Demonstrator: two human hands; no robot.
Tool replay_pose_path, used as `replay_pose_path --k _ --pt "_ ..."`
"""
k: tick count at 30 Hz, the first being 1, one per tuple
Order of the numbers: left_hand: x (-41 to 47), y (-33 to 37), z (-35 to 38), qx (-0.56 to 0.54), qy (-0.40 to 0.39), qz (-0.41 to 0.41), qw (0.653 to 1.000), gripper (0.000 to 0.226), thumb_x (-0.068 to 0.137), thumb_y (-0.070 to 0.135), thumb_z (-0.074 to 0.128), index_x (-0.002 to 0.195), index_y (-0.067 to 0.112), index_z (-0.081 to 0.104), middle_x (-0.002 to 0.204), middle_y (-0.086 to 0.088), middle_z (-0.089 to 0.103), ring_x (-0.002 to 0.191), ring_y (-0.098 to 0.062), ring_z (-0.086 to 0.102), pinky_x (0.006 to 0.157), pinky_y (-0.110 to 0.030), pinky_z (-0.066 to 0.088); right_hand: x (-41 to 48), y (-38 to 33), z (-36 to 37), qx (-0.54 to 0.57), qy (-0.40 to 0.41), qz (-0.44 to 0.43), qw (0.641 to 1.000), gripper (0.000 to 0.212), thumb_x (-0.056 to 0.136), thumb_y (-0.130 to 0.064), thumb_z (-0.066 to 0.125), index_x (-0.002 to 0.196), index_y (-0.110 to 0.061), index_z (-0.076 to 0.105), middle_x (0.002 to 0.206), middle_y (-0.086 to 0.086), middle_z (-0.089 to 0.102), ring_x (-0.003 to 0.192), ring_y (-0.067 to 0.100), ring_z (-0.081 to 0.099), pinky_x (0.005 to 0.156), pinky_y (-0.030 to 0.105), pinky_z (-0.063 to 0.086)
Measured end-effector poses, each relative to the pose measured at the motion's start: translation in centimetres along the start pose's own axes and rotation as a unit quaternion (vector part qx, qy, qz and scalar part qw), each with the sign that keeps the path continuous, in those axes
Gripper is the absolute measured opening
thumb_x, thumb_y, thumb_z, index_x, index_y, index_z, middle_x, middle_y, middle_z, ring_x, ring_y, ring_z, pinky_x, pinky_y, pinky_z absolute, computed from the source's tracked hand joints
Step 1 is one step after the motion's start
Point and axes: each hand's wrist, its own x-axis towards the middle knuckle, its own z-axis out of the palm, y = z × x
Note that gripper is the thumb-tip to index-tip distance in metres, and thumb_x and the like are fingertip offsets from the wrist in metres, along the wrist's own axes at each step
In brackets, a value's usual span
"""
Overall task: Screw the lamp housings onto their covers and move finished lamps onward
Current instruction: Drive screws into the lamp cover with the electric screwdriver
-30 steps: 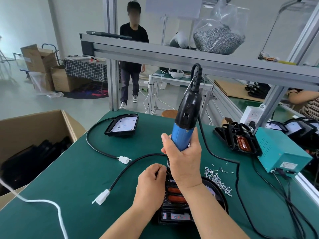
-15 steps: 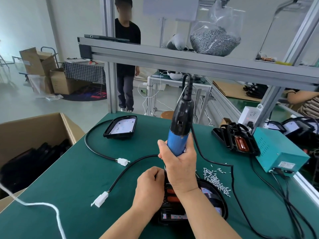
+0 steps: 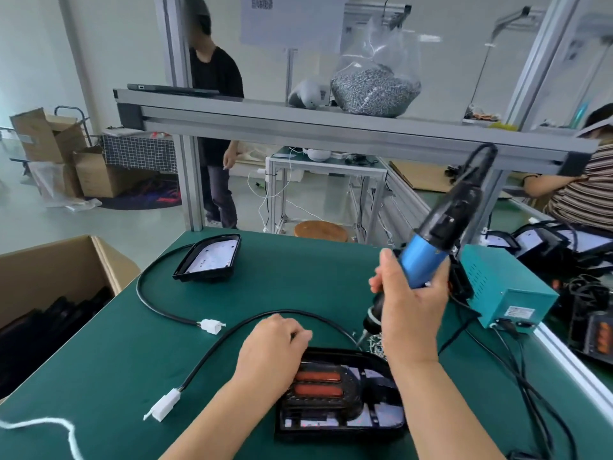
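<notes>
At lower centre the lamp (image 3: 331, 403) lies on the green table (image 3: 99, 376), its cable (image 3: 205, 360) looping left. The left hand (image 3: 273, 348) curls over its far rim, gripping it. The right hand (image 3: 411, 307) clenches the blue screwdriver (image 3: 424, 260), tilted toward upper right. That hand hides most of the screws (image 3: 374, 343), perhaps under the tip. A second lamp (image 3: 209, 257) sits behind, a teal box (image 3: 507, 287) at right.

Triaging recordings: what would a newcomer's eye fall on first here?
The blue screwdriver stands out, gripped in the right hand and tilted, its tip down by loose screws at centre right. Beside it, the left hand rests on a black lamp with two orange bars on the green table.
</notes>
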Motion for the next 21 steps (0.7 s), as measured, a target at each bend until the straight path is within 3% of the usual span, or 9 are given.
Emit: replay_pose_path --k 2,4,8,12,15,19,21 --pt "1.9 2.3 -0.2 0.029 -0.023 0.035 0.999 0.024 0.096 0.036 0.055 0.092 0.019 0.071 0.094 0.002 0.065 0.094 -0.02 0.057 0.078 -0.031 0.046 0.6 -0.2 -1.5 -0.016 0.032 -0.005 0.999 0.038 0.076 -0.043 0.072 0.11 -0.044 0.057 0.079 0.003 0.06 0.057 0.012 0.061 0.055 0.02 0.05" --pt "4.1 4.7 0.8 0.051 -0.082 0.031 0.995 0.019 0.095 0.033 0.059 0.098 0.02 0.072 0.1 -0.001 0.066 0.099 -0.024 0.059 0.081 -0.031 0.048 0.8 -0.1 -2.7 -0.022 0.056 0.001 0.998 0.033 0.075 -0.046 0.071 0.104 -0.052 0.056 0.079 0.002 0.061 0.058 0.012 0.061 0.056 0.02 0.049" --pt "7.3 8.1 4.3 0.145 -0.168 0.012 0.975 0.022 0.09 0.03 0.066 0.103 0.012 0.07 0.107 -0.008 0.07 0.1 -0.029 0.065 0.081 -0.034 0.052 0.5 0.4 -3.9 -0.021 0.073 0.011 0.997 0.045 0.079 -0.041 0.07 0.119 -0.03 0.053 0.082 0.011 0.06 0.056 0.013 0.06 0.053 0.018 0.048" --pt "8.4 8.5 6.7 0.238 -0.168 0.009 0.956 0.013 0.088 0.025 0.067 0.09 0.015 0.058 0.109 -0.007 0.066 0.098 -0.026 0.06 0.074 -0.033 0.043 0.0 0.3 -4.1 -0.014 0.069 0.019 0.997 0.035 0.075 -0.044 0.071 0.107 -0.042 0.057 0.088 0.026 0.058 0.056 0.013 0.06 0.055 0.02 0.049" --pt "8.6 8.5 7.2 0.235 -0.167 -0.001 0.958 0.014 0.088 0.017 0.066 0.088 0.016 0.052 0.11 -0.006 0.064 0.096 -0.026 0.058 0.075 -0.034 0.04 0.0 0.2 -4.2 -0.011 0.066 0.023 0.998 0.029 0.074 -0.044 0.071 0.099 -0.046 0.057 0.087 0.031 0.056 0.057 0.013 0.06 0.056 0.02 0.05" --pt "8.1 8.4 7.3 0.229 -0.19 0.012 0.955 0.006 0.092 0.01 0.061 0.088 0.011 0.056 0.109 -0.011 0.066 0.089 -0.027 0.058 0.072 -0.033 0.044 0.3 0.1 -4.3 -0.011 0.075 0.023 0.997 0.034 0.074 -0.044 0.072 0.104 -0.039 0.056 0.086 0.03 0.057 0.056 0.013 0.059 0.054 0.02 0.049" --pt "7.7 8.5 7.0 0.221 -0.201 0.021 0.954 0.007 0.095 0.009 0.057 0.096 0.005 0.063 0.11 -0.013 0.067 0.096 -0.029 0.063 0.071 -0.033 0.046 0.3 -0.1 -4.3 -0.008 0.08 0.023 0.997 0.034 0.075 -0.044 0.072 0.105 -0.038 0.056 0.081 0.024 0.058 0.056 0.013 0.06 0.053 0.02 0.048"
